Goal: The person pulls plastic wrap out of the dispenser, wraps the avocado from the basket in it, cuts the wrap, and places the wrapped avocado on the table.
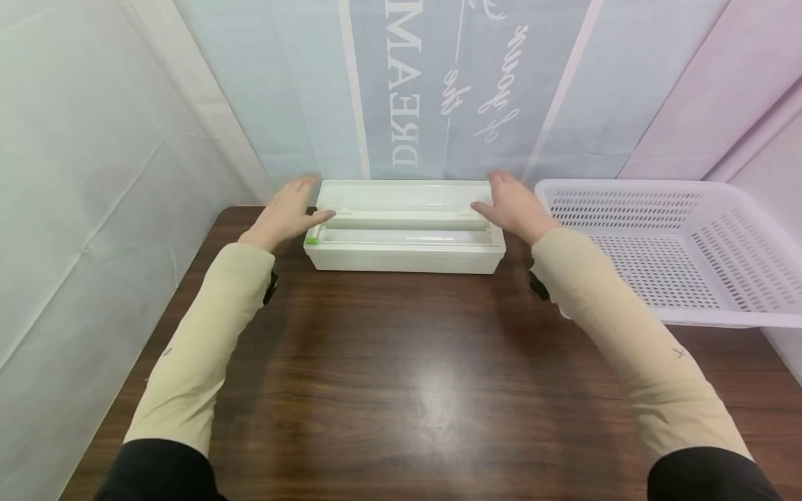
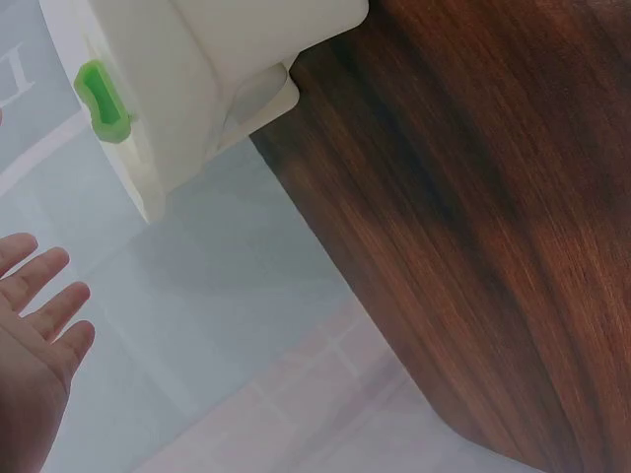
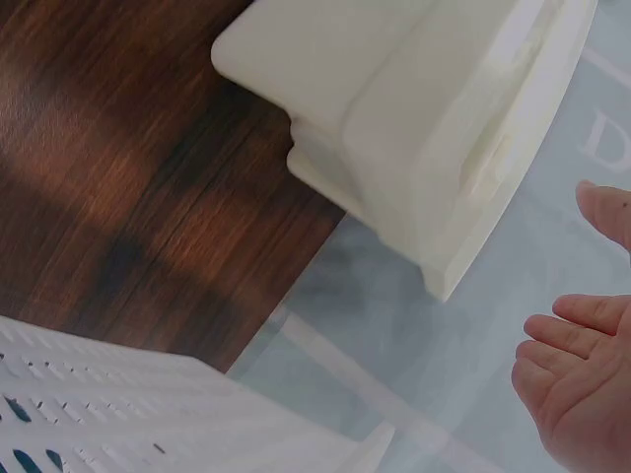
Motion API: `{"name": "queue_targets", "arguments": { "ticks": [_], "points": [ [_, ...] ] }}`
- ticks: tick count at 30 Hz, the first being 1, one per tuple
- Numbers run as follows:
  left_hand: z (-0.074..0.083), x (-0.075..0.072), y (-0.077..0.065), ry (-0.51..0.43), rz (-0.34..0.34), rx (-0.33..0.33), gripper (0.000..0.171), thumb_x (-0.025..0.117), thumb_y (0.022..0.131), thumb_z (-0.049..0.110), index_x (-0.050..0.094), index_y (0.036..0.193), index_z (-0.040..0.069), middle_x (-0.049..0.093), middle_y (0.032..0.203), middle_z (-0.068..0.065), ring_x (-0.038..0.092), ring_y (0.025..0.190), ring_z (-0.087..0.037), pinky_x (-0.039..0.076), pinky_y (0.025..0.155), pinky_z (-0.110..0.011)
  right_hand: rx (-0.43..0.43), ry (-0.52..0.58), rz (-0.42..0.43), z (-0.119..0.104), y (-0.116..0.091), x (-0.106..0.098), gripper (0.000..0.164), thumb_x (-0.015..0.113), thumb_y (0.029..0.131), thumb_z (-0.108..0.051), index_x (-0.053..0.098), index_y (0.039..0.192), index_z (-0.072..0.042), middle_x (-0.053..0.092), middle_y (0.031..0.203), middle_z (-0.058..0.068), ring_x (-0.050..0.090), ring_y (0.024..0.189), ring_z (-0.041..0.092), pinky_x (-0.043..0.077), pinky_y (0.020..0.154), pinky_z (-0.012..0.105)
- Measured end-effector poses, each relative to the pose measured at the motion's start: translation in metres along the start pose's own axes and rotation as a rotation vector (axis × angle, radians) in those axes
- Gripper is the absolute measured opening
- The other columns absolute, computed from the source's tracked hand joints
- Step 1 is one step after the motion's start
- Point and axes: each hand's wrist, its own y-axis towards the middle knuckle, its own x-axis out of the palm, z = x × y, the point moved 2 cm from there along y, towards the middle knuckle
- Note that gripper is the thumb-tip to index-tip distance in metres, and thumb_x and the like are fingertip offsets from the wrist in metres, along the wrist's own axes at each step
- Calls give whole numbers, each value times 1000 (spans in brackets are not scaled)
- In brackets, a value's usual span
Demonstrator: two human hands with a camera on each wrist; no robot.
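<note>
A long white box (image 1: 404, 261) stands at the far edge of the table, with a lengthwise recess on top and a small green piece (image 1: 312, 241) at its left end. It looks like a cling film dispenser. My left hand (image 1: 285, 216) is beside the box's left end, thumb stretched toward the top; the left wrist view shows its fingers (image 2: 44, 286) extended and apart from the box. At the opposite end is my right hand (image 1: 516, 209), thumb over the top corner in the head view. A gap separates its fingers (image 3: 562, 345) from the box in the right wrist view.
A white perforated plastic basket (image 1: 658, 319) sits at the right, close to my right forearm. The dark wooden table (image 1: 401, 383) runs toward me. Behind it hangs a pale blue printed cloth (image 1: 313, 90), and a white cloth (image 1: 94, 209) borders the left side.
</note>
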Motion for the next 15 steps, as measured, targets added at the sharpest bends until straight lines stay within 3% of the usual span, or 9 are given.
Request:
{"name": "queue_targets", "arguments": {
  "ticks": [15],
  "points": [
    [11,2,-8,21,-19,70,75,52,89,45,26,141,-2,28,143,-22,23,132,-36,19,109,-47,-64,-55,-44,-18,-9,11,65,49,93,-32,25,138,9,28,141,28,27,129,41,24,106,50]
  ]
}}
